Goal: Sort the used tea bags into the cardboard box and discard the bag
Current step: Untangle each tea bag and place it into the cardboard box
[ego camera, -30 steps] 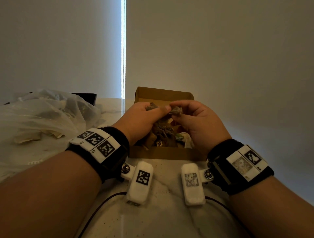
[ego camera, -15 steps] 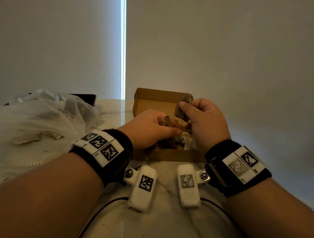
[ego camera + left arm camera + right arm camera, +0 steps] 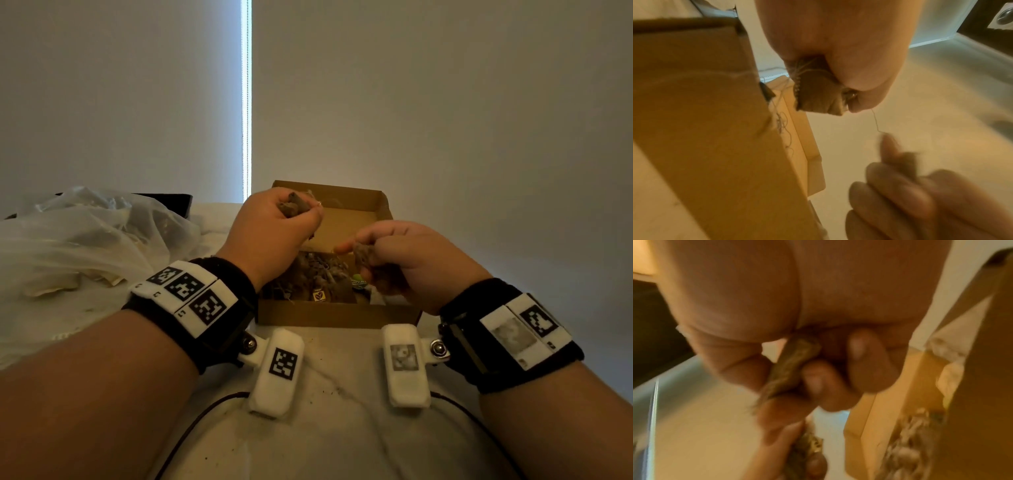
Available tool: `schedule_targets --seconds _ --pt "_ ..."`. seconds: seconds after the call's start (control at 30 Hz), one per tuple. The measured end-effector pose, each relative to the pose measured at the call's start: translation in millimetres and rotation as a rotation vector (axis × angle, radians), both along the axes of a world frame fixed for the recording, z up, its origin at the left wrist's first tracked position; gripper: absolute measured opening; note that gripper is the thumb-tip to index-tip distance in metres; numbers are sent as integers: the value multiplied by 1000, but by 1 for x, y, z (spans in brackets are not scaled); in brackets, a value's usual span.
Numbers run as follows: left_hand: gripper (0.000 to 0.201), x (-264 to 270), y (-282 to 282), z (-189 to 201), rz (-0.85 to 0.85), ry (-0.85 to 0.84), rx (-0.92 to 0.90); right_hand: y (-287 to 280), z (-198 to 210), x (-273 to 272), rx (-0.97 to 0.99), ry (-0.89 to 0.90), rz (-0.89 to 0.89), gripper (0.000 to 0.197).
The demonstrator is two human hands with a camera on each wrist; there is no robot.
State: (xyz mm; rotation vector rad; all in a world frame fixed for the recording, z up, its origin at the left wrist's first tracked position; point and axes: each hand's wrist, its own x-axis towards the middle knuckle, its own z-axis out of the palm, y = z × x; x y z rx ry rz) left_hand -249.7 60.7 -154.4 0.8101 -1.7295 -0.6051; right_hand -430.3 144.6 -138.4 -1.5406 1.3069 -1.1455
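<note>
An open cardboard box (image 3: 342, 313) sits on the pale table with several brown used tea bags (image 3: 318, 274) piled in its near half. My left hand (image 3: 301, 212) is raised over the box's far left corner and grips a dark crumpled tea bag (image 3: 291, 205) (image 3: 818, 95). A thin string (image 3: 875, 121) runs from it toward my right hand (image 3: 363, 257), which is lower over the box's right side. The right hand's curled fingers pinch another tea bag (image 3: 364, 253) (image 3: 795, 361). The right wrist view is blurred.
A crumpled clear plastic bag (image 3: 85, 240) with pale scraps inside lies on the table to the left of the box. A dark object (image 3: 171, 200) sits behind it. Walls stand close behind. A dark cable (image 3: 191, 425) crosses the near table.
My left hand rose from inside the box to its far left corner with a tea bag. My right hand dropped from above the box toward its right side; the hands have drawn apart.
</note>
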Motion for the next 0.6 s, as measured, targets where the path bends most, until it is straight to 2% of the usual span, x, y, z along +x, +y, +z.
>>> schedule_targets --seconds 0.1,0.17,0.33,0.43,0.5,0.6 --pt "16 1 -2 -1 -20 -144 2 2 2 3 -80 -367 204 37" --pt "15 0 -2 -2 -57 -266 12 -4 1 2 -195 -498 146 39" --pt "15 -3 3 -1 -121 -442 63 -19 -6 -1 -354 -406 -217 37" --pt "16 -3 5 1 -152 -342 100 -18 -10 0 -301 -194 -381 28" --pt "13 -3 8 5 -171 -236 133 -16 -13 2 -239 -57 -380 18" --pt "10 -4 12 7 -179 -140 183 -16 -15 7 -193 -57 -317 9"
